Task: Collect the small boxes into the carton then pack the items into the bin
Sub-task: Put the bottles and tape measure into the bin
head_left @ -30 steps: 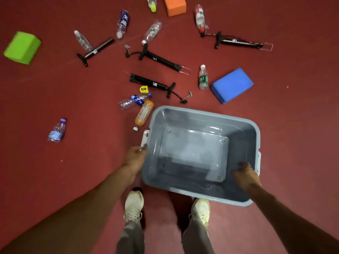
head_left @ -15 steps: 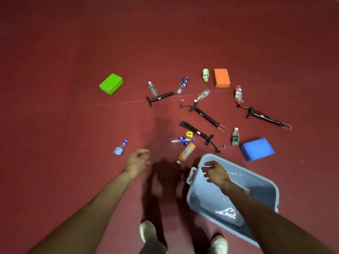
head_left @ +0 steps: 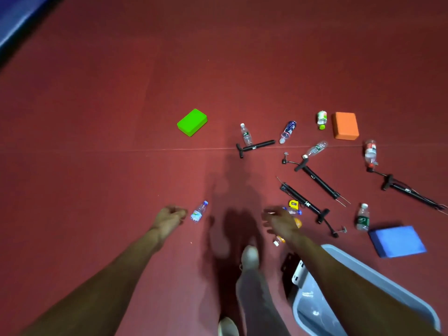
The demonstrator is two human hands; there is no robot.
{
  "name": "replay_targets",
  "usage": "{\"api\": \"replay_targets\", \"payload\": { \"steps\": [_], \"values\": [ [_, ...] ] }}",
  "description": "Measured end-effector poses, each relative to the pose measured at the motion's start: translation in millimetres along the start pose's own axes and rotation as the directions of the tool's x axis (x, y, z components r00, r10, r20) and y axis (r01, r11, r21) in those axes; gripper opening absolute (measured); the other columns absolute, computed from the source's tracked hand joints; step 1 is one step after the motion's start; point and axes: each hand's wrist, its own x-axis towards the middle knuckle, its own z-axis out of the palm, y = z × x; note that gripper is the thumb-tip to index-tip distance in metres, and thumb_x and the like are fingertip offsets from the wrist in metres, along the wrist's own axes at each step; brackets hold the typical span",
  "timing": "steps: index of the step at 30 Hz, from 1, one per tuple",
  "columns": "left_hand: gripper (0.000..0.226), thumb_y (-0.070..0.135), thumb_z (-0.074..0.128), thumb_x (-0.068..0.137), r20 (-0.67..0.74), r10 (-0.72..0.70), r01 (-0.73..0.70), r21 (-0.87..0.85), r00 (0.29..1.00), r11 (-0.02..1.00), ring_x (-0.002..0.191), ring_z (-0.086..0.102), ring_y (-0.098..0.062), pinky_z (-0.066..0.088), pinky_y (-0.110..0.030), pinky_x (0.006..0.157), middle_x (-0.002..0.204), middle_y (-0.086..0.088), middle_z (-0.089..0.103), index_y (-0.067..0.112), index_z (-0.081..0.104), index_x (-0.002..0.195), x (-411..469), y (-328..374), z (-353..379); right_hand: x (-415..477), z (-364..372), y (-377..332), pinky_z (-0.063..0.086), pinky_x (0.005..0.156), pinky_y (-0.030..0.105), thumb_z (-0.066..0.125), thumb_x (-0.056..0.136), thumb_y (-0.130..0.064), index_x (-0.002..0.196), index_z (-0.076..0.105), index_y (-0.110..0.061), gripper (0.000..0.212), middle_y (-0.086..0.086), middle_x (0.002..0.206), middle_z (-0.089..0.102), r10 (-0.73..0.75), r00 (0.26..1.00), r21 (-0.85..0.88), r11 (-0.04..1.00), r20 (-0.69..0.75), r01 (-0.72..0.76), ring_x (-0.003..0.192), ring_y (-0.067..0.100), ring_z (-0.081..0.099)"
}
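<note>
The left hand (head_left: 169,218), loosely curled and empty, hangs beside a bottle (head_left: 199,212). The right hand (head_left: 278,221), fingers spread and empty, hovers over the clutter, likely picking items for the bin (head_left: 308,309).

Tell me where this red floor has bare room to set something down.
Bare: the red floor left of the green foam block and the left hand, and the wide strip beyond the blocks. Crowded: black hand pumps and plastic bottles between the orange foam block and blue foam block.
</note>
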Motion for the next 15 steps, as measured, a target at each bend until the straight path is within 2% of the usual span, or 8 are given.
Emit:
{"api": "replay_targets", "payload": {
  "steps": [2, 4, 6, 8, 11, 13, 15],
  "values": [
    [0.021, 0.003, 0.054, 0.091, -0.02, -0.041, 0.041, 0.009, 0.999, 0.999, 0.063, 0.05, -0.016, 0.033, -0.003, 0.037, 0.076, -0.007, 0.054, 0.015, 0.053, 0.073, 39, 9, 4, 40, 13, -9, 0.051, 0.082, 0.042, 0.063, 0.084, -0.014, 0.078, 0.059, -0.024, 0.012, 0.009, 0.085, 0.065, 0.02, 1.0, -0.032, 0.999, 0.011, -0.02, 0.078, 0.025, 0.06],
    [0.019, 0.006, 0.057, 0.09, -0.033, -0.076, 0.078, 0.033, 0.997, 0.996, 0.063, 0.052, -0.018, 0.037, -0.007, 0.042, 0.078, -0.007, 0.055, 0.016, 0.054, 0.073, 81, 15, 10, 86, 30, -13, 0.047, 0.077, 0.039, 0.067, 0.083, -0.015, 0.085, 0.061, -0.018, 0.007, 0.008, 0.082, 0.063, 0.038, 0.999, -0.061, 0.997, 0.022, -0.037, 0.075, 0.022, 0.056],
    [0.017, 0.008, 0.059, 0.088, -0.034, -0.094, 0.096, 0.046, 0.995, 0.994, 0.073, 0.056, -0.022, 0.047, -0.017, 0.064, 0.077, -0.005, 0.057, 0.017, 0.057, 0.074, 127, 20, 15, 133, 49, -19, 0.044, 0.073, 0.036, 0.068, 0.081, -0.02, 0.089, 0.062, -0.02, 0.01, 0.006, 0.083, 0.062, 0.019, 0.999, -0.091, 0.996, 0.029, -0.016, 0.077, 0.02, 0.054],
    [0.014, 0.008, 0.061, 0.085, -0.032, -0.112, 0.114, 0.072, 0.993, 0.991, 0.083, 0.057, -0.023, 0.047, -0.032, 0.082, 0.084, -0.007, 0.061, 0.019, 0.059, 0.077, 175, 17, 19, 166, 69, -30, 0.047, 0.074, 0.037, 0.066, 0.079, -0.026, 0.08, 0.062, -0.027, 0.005, 0.002, 0.082, 0.063, 0.017, 0.999, -0.107, 0.994, 0.049, -0.012, 0.077, 0.019, 0.055],
    [0.011, 0.012, 0.064, 0.081, -0.044, -0.162, 0.166, 0.123, 0.986, 0.978, 0.082, 0.056, -0.023, 0.041, -0.029, 0.075, 0.093, -0.015, 0.065, 0.017, 0.059, 0.089, 236, 1, 28, 213, 99, -27, 0.052, 0.079, 0.037, 0.063, 0.08, -0.025, 0.073, 0.061, -0.029, 0.009, -0.003, 0.08, 0.064, 0.077, 0.995, -0.119, 0.991, 0.067, -0.069, 0.076, 0.016, 0.057],
    [0.026, 0.021, 0.065, 0.076, -0.046, -0.199, 0.204, 0.156, 0.979, 0.966, 0.082, 0.058, -0.029, 0.042, -0.03, 0.075, 0.099, -0.018, 0.066, 0.014, 0.06, 0.101, 279, -18, 38, 248, 123, -13, 0.053, 0.082, 0.041, 0.064, 0.078, -0.027, 0.074, 0.062, -0.03, 0.005, -0.004, 0.08, 0.066, 0.101, 0.991, -0.117, 0.989, 0.083, -0.091, 0.077, 0.016, 0.059],
    [0.031, 0.019, 0.064, 0.082, -0.039, -0.217, 0.221, 0.212, 0.975, 0.952, 0.086, 0.06, -0.032, 0.041, -0.028, 0.075, 0.094, -0.014, 0.063, 0.01, 0.06, 0.111, 322, -43, 49, 288, 150, 11, 0.052, 0.084, 0.045, 0.062, 0.075, -0.032, 0.07, 0.063, -0.034, 0.005, -0.002, 0.082, 0.065, 0.132, 0.986, -0.121, 0.985, 0.106, -0.119, 0.079, 0.019, 0.058]
  ]
}}
